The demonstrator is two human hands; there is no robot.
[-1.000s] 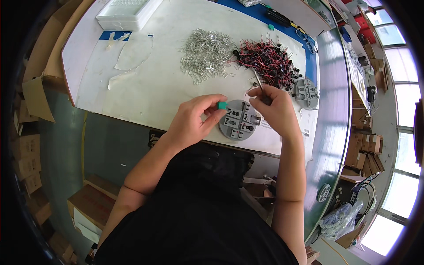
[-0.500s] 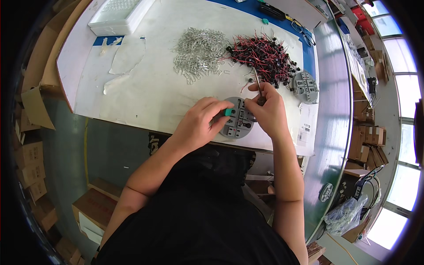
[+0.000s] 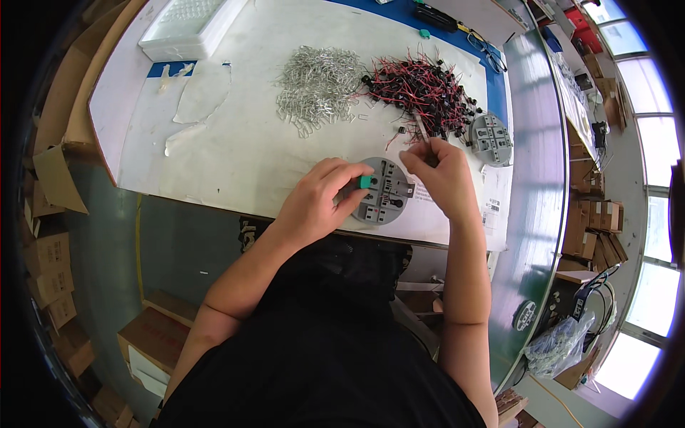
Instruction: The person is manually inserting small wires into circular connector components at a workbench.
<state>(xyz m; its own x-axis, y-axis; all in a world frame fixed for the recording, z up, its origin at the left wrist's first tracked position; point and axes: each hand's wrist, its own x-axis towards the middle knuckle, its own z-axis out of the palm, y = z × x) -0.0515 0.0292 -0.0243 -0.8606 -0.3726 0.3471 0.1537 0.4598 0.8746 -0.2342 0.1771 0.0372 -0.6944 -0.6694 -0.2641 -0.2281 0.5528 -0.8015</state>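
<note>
My left hand (image 3: pixel 319 196) rests at the left edge of a round grey fixture (image 3: pixel 391 210). Its thumb and fingers pinch a small green block (image 3: pixel 364 182) over that fixture. Slots, dark pegs and small parts cover the fixture's top, and a metal tab sticks out on its right. Just right of it, above the table, my right hand (image 3: pixel 444 175) is closed around a slim metal tool (image 3: pixel 421 128), whose tip points away toward a heap of small black parts with red wires (image 3: pixel 421 89). The tool's exact kind is not clear.
A pile of bent metal wire clips (image 3: pixel 317 89) lies left of the heap. Another round grey fixture (image 3: pixel 491 140) sits at the right. A white foam tray (image 3: pixel 184 32) stands at the far left. Pliers (image 3: pixel 489 50) lie at the back right. The table's front edge runs close below my hands.
My right hand has drawn back slightly to the right, away from the fixture, uncovering its metal tab. The tool has turned in the fingers. My left hand stays on the green block.
</note>
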